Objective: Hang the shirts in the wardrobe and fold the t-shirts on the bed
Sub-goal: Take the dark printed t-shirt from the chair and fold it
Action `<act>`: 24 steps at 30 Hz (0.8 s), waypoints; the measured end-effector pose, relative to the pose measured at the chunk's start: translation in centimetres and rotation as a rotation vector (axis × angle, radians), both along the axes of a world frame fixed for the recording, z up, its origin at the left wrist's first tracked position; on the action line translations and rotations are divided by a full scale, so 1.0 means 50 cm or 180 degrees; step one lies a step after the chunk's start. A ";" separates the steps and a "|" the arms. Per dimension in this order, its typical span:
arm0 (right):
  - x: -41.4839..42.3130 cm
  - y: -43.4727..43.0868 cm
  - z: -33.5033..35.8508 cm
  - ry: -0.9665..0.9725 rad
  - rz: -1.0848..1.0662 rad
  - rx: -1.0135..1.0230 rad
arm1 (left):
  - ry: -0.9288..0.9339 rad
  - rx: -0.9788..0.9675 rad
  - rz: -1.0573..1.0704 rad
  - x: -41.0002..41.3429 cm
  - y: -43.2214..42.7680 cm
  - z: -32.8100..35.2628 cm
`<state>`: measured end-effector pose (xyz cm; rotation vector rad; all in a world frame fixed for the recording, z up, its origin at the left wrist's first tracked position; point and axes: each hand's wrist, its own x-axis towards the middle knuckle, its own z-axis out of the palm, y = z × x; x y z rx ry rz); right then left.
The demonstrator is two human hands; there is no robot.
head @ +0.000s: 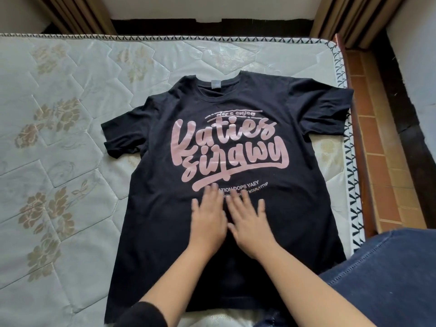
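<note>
T-shirt (236, 109) lies spread under both flat hands, left hand (207, 220) beside right hand (250, 225), holding nothing. Flowery mattress (59, 138) spreads around; tiled floor (377, 138) right.

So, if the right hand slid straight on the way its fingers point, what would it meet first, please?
The right hand lies flat on the black t-shirt, fingers toward the collar. Straight on, it would first cross the small white print, then the pink lettering; nothing raised seems in the way.
</note>
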<state>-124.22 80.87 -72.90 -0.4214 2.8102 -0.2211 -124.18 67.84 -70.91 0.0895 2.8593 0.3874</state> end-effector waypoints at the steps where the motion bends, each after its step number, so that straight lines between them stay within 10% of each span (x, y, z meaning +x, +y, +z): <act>1: -0.002 -0.020 -0.007 0.0014 0.0105 -0.0016 | -0.0018 0.0084 -0.0113 -0.006 0.018 -0.004; 14: -0.071 0.180 -0.013 0.0048 -0.1090 0.0246 | 0.0190 -0.0134 0.0963 -0.086 -0.159 -0.050; 24: -0.119 -0.118 -0.025 0.0246 0.0319 -0.0200 | 0.0441 -0.0234 0.1012 -0.084 -0.161 -0.077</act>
